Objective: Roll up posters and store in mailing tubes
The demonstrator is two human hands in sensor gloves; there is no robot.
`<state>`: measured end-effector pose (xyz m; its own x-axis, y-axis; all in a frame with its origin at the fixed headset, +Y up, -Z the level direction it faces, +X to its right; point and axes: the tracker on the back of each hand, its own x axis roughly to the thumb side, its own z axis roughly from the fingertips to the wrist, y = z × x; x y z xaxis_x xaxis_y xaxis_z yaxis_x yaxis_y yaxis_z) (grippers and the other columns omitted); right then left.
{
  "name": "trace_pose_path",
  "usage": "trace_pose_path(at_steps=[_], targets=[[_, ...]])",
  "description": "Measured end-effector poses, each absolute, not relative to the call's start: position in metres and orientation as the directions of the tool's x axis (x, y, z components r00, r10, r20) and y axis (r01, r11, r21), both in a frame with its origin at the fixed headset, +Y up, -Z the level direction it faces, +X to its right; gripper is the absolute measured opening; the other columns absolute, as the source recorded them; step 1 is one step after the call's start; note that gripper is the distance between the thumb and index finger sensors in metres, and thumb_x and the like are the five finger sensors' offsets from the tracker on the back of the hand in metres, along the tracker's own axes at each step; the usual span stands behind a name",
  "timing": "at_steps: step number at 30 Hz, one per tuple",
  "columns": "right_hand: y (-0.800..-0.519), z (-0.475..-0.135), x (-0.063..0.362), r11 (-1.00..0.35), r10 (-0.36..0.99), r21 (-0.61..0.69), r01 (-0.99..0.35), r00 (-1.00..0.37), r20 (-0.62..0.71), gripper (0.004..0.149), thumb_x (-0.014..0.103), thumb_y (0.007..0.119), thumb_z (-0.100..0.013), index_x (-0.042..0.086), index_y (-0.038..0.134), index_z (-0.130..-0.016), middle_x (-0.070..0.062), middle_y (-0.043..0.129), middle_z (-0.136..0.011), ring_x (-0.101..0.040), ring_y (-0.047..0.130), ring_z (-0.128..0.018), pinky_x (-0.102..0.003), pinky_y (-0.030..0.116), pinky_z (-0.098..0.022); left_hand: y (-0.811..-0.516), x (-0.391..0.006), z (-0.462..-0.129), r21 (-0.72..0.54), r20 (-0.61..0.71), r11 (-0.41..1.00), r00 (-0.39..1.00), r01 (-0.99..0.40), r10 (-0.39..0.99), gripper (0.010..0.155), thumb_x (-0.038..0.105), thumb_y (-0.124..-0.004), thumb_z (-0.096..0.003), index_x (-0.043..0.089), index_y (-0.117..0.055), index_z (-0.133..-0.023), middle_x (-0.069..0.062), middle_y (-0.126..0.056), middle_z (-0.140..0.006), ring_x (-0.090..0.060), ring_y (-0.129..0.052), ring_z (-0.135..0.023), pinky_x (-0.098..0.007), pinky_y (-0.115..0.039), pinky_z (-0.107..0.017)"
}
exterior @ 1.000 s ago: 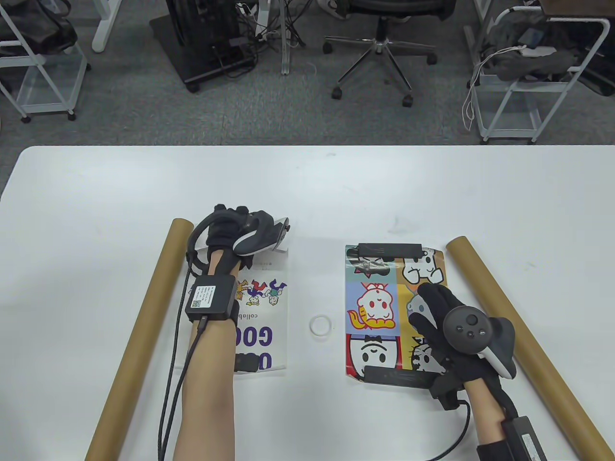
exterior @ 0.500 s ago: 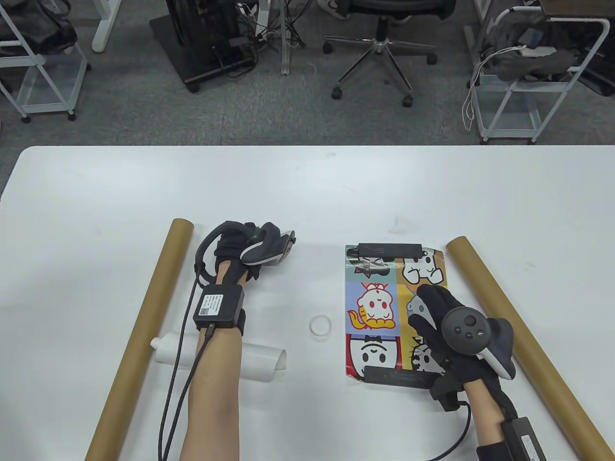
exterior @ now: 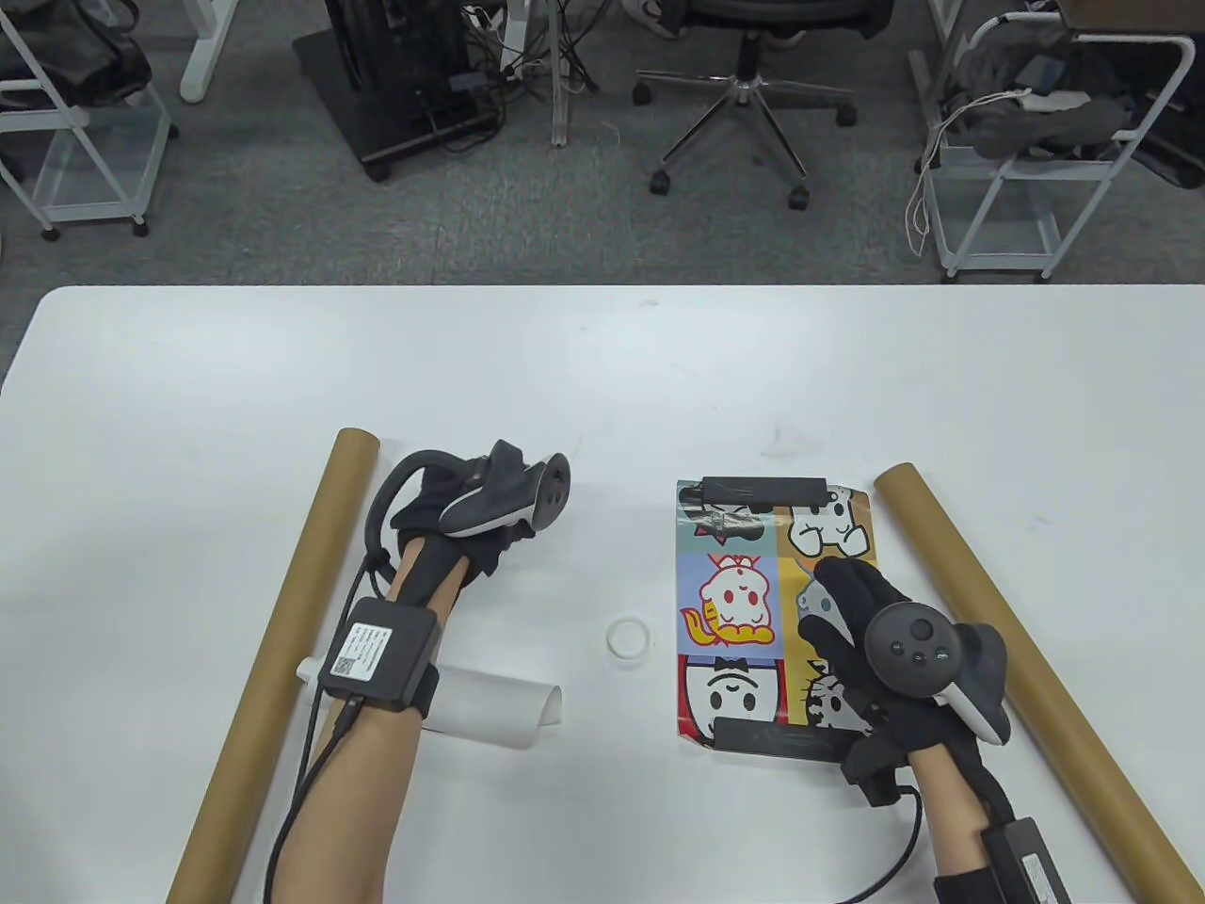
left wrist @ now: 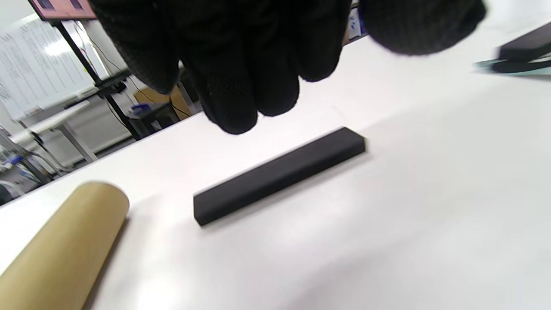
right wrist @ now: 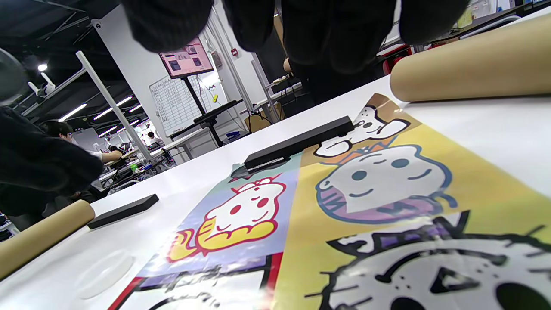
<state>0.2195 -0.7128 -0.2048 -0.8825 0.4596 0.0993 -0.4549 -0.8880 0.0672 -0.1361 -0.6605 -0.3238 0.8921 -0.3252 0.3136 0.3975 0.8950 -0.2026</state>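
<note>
Hovering over a black bar (left wrist: 279,175), the left hand (exterior: 471,504) holds nothing (fingers loosely curled); right hand (exterior: 880,640) lies flat, fingers straight, on the cartoon poster (exterior: 744,603).

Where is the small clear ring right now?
In the table view the clear ring lies flat on the white table near the middle, between the curled-up white poster on its left and the flat cartoon poster on its right, touching neither.

brown tubes (exterior: 282,650), multicoloured cartoon poster (exterior: 744,603)
</note>
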Motion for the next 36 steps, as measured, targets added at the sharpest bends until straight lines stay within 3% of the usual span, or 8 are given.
trace_pose_path(at_steps=[5, 9, 15, 18, 25, 28, 36], targets=[[-0.714, -0.202, 0.214, -0.895, 0.445, 0.078, -0.439, -0.888, 0.117, 0.068, 0.039, 0.064, -0.054, 0.006, 0.045, -0.111, -0.032, 0.05, -0.115, -0.061, 0.058, -0.099, -0.077, 0.048, -0.068, -0.649, -0.144, -0.273, -0.198, 0.368, 0.902, 0.882, 0.383, -0.293, 0.064, 0.054, -0.063, -0.0452, 0.035, -0.066, -0.106, 0.007, -0.084, -0.107, -0.02, -0.096, -0.094, -0.049, -0.07, -0.08], [-0.715, -0.201, 0.21, -0.898, 0.438, 0.094, -0.429, -0.889, 0.13, 0.068, 0.039, 0.064, -0.054, 0.006, 0.046, -0.11, -0.032, 0.051, -0.115, -0.061, 0.058, -0.099, -0.077, 0.049, -0.068, -0.644, -0.149, -0.231, -0.268, 0.444, 0.902, 0.875, 0.338, -0.195, 0.061, 0.054, -0.063, -0.0462, 0.034, -0.071, -0.103, 0.008, -0.089, -0.101, -0.019, -0.098, -0.089, -0.049, -0.071, -0.08], [-0.715, -0.201, 0.21, -0.896, 0.443, 0.099, -0.433, -0.888, 0.121, 0.067, 0.039, 0.065, -0.054, 0.006, 0.047, -0.11, -0.031, 0.051, -0.115, -0.061, 0.058, -0.099, -0.077, 0.049, -0.068, -0.639, -0.162, -0.188, -0.277, 0.488, 0.881, 0.846, 0.385, -0.216, 0.053, 0.053, -0.063, -0.0473, 0.036, -0.079, -0.094, 0.01, -0.095, -0.091, -0.017, -0.103, -0.08, -0.048, -0.073, -0.079], [-0.715, -0.2, 0.21, -0.896, 0.443, 0.095, -0.433, -0.889, 0.121, 0.067, 0.039, 0.065, -0.054, 0.006, 0.047, -0.11, -0.031, 0.051, -0.115, -0.061, 0.058, -0.099, -0.077, 0.049, -0.068, -0.646, -0.17, -0.174, -0.36, 0.496, 0.858, 0.854, 0.367, -0.157, 0.051, 0.053, -0.063, -0.0483, 0.036, -0.082, -0.092, 0.009, -0.097, -0.089, -0.017, -0.104, -0.078, -0.048, -0.073, -0.078], [-0.716, -0.199, 0.21, -0.897, 0.441, 0.106, -0.43, -0.89, 0.117, 0.067, 0.039, 0.065, -0.054, 0.006, 0.047, -0.11, -0.031, 0.052, -0.115, -0.061, 0.059, -0.099, -0.077, 0.049, -0.068, -0.689, -0.184, -0.161, -0.53, 0.51, 0.738, 0.853, 0.418, -0.116, 0.053, 0.053, -0.063, -0.0497, 0.035, -0.082, -0.096, 0.009, -0.097, -0.094, -0.019, -0.104, -0.084, -0.047, -0.073, -0.079], [-0.716, -0.199, 0.209, -0.898, 0.438, 0.108, -0.427, -0.891, 0.117, 0.067, 0.039, 0.065, -0.054, 0.006, 0.047, -0.11, -0.031, 0.051, -0.115, -0.061, 0.058, -0.099, -0.077, 0.049, -0.068, -0.698, -0.191, -0.164, -0.503, 0.49, 0.754, 0.858, 0.423, -0.154, 0.059, 0.052, -0.064, -0.0496, 0.033, -0.074, -0.104, 0.006, -0.089, -0.104, -0.022, -0.098, -0.092, -0.049, -0.071, -0.08], [-0.718, -0.2, 0.207, -0.901, 0.43, 0.117, -0.417, -0.896, 0.112, 0.067, 0.039, 0.065, -0.054, 0.006, 0.047, -0.11, -0.031, 0.052, -0.115, -0.061, 0.058, -0.099, -0.077, 0.049, -0.068, -0.709, -0.202, -0.18, -0.425, 0.429, 0.81, 0.878, 0.404, -0.212, 0.062, 0.051, -0.065, -0.0494, 0.034, -0.064, -0.109, 0.001, -0.078, -0.113, -0.027, -0.09, -0.099, -0.051, -0.067, -0.081]])
